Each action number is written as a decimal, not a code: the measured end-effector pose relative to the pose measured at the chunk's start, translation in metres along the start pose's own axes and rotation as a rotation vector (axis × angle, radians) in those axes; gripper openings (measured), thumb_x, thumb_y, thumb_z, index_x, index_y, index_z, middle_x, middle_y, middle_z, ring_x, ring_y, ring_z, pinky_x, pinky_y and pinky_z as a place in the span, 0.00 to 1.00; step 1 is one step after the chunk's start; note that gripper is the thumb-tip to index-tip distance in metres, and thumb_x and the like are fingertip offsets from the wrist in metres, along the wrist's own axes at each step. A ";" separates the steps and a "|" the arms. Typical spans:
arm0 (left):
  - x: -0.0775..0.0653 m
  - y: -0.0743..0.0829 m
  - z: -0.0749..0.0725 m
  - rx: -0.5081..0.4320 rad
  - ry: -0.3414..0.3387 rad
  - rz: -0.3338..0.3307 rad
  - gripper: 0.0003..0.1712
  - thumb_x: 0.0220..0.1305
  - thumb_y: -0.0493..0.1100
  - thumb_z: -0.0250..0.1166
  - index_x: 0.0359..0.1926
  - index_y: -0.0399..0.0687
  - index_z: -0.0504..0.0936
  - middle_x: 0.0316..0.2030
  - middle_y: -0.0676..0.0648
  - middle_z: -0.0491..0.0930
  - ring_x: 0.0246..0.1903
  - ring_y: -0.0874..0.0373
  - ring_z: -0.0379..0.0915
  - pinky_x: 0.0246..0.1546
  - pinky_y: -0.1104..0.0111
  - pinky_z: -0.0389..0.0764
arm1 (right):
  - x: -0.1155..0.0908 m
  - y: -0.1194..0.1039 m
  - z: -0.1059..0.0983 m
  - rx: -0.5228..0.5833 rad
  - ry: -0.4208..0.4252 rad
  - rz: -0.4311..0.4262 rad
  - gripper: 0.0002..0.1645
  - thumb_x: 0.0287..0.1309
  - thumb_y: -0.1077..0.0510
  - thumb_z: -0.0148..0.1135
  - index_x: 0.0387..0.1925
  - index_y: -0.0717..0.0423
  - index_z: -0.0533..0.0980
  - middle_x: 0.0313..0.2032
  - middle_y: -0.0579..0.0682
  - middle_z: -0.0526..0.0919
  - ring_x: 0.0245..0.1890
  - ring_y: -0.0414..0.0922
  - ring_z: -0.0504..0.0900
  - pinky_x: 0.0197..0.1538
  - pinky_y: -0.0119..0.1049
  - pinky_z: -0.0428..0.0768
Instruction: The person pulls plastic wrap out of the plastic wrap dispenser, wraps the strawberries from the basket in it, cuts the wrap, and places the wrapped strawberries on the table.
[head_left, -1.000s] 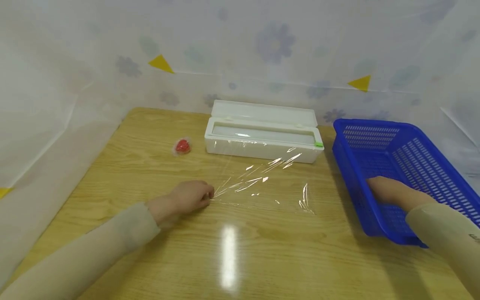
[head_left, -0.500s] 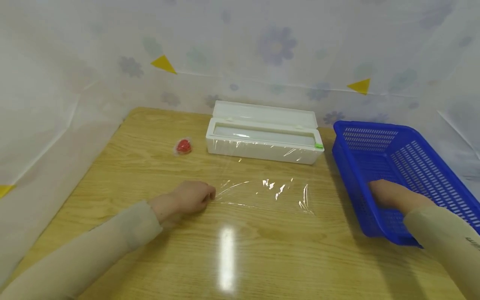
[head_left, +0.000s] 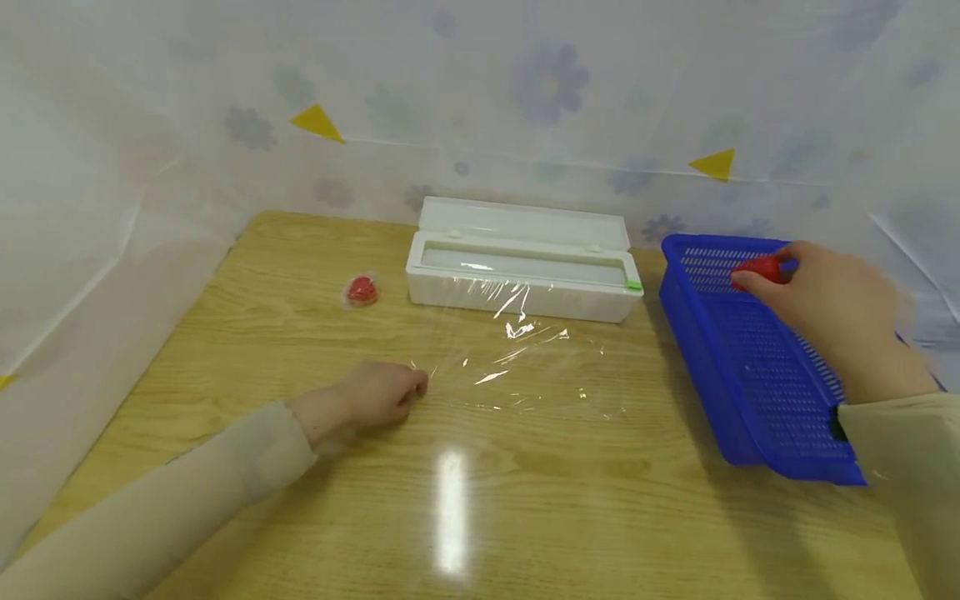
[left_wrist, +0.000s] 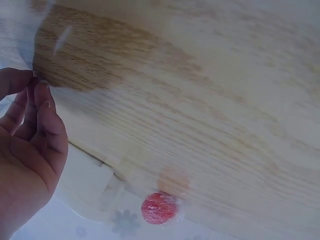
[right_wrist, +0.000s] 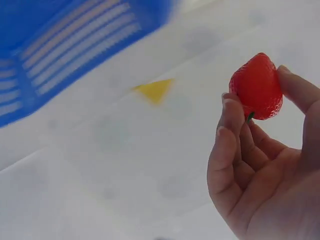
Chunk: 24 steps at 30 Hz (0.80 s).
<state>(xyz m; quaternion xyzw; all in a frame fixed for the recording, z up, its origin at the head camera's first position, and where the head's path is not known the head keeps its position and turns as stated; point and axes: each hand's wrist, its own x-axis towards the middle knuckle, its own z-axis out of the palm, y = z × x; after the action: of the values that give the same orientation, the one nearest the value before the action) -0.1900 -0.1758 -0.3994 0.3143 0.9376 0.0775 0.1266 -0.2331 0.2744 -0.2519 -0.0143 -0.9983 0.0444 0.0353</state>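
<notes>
Strawberry (head_left: 759,272) pinched in your right hand (head_left: 843,312), over the blue basket (head_left: 783,392), and your left hand (head_left: 375,393) pinches clear film (head_left: 517,367)

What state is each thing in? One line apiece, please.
Box: lid open.
Film: drawn out from the box, pinched.
Strawberry: unwrapped, held.
Red bundle: wrapped, on the table.
Basket: upright.
Left hand: pinches the film.
Right hand: holds the strawberry.

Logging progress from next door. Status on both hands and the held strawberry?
Left hand pinching clear film by its edge. Right hand holding strawberry, unwrapped. Side of blue basket between strawberry and film in head view.
</notes>
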 end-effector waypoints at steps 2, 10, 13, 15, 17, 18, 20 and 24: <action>-0.001 0.000 0.000 -0.007 -0.006 -0.012 0.08 0.57 0.34 0.57 0.37 0.50 0.75 0.28 0.52 0.77 0.25 0.62 0.68 0.26 0.69 0.74 | -0.004 -0.035 -0.002 0.015 -0.016 -0.051 0.45 0.52 0.25 0.50 0.49 0.61 0.71 0.36 0.65 0.81 0.28 0.57 0.76 0.20 0.41 0.66; -0.001 -0.002 0.002 -0.019 0.014 -0.022 0.09 0.55 0.34 0.57 0.36 0.50 0.76 0.27 0.52 0.77 0.24 0.61 0.66 0.25 0.69 0.72 | -0.016 -0.148 0.055 0.090 -0.227 -0.268 0.23 0.53 0.39 0.62 0.43 0.49 0.77 0.32 0.49 0.84 0.28 0.48 0.79 0.22 0.37 0.69; -0.001 0.001 0.004 -0.021 0.030 -0.005 0.09 0.55 0.34 0.56 0.36 0.50 0.76 0.28 0.51 0.77 0.25 0.61 0.68 0.26 0.69 0.73 | -0.019 -0.169 0.092 0.122 -0.270 -0.284 0.22 0.52 0.40 0.63 0.41 0.51 0.77 0.29 0.48 0.82 0.27 0.46 0.77 0.22 0.36 0.67; 0.000 0.002 0.004 -0.024 0.036 0.006 0.09 0.55 0.34 0.56 0.36 0.50 0.76 0.29 0.51 0.78 0.26 0.62 0.69 0.27 0.68 0.74 | -0.021 -0.178 0.111 0.128 -0.295 -0.265 0.23 0.51 0.39 0.62 0.38 0.52 0.77 0.27 0.48 0.81 0.26 0.46 0.76 0.22 0.36 0.66; 0.001 0.003 0.005 -0.031 0.040 0.008 0.09 0.56 0.34 0.56 0.36 0.50 0.76 0.30 0.51 0.78 0.27 0.61 0.70 0.28 0.67 0.75 | -0.021 -0.183 0.125 0.125 -0.301 -0.253 0.23 0.51 0.38 0.62 0.36 0.52 0.76 0.26 0.47 0.80 0.26 0.46 0.75 0.22 0.36 0.66; 0.001 0.003 0.005 -0.035 0.040 0.004 0.09 0.56 0.34 0.56 0.36 0.50 0.76 0.30 0.51 0.78 0.27 0.60 0.71 0.28 0.67 0.75 | -0.021 -0.184 0.130 0.128 -0.298 -0.247 0.23 0.51 0.38 0.62 0.35 0.52 0.76 0.25 0.47 0.79 0.26 0.46 0.75 0.22 0.36 0.66; 0.002 0.003 0.006 -0.038 0.039 -0.005 0.09 0.56 0.33 0.56 0.36 0.50 0.77 0.30 0.51 0.78 0.27 0.60 0.71 0.29 0.67 0.75 | -0.020 -0.186 0.137 0.127 -0.294 -0.231 0.22 0.50 0.37 0.63 0.31 0.52 0.76 0.23 0.47 0.77 0.25 0.46 0.74 0.22 0.36 0.65; 0.002 0.002 0.007 -0.042 0.035 -0.019 0.09 0.56 0.34 0.56 0.36 0.51 0.77 0.30 0.52 0.78 0.27 0.60 0.71 0.29 0.67 0.75 | -0.018 -0.187 0.148 0.135 -0.305 -0.229 0.23 0.50 0.36 0.62 0.26 0.52 0.75 0.21 0.46 0.74 0.23 0.45 0.72 0.23 0.36 0.63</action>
<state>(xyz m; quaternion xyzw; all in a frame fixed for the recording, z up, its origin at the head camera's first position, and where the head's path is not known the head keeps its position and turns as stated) -0.1882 -0.1729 -0.4057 0.3011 0.9409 0.1014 0.1175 -0.2305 0.0749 -0.3832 0.1086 -0.9819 0.1087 -0.1107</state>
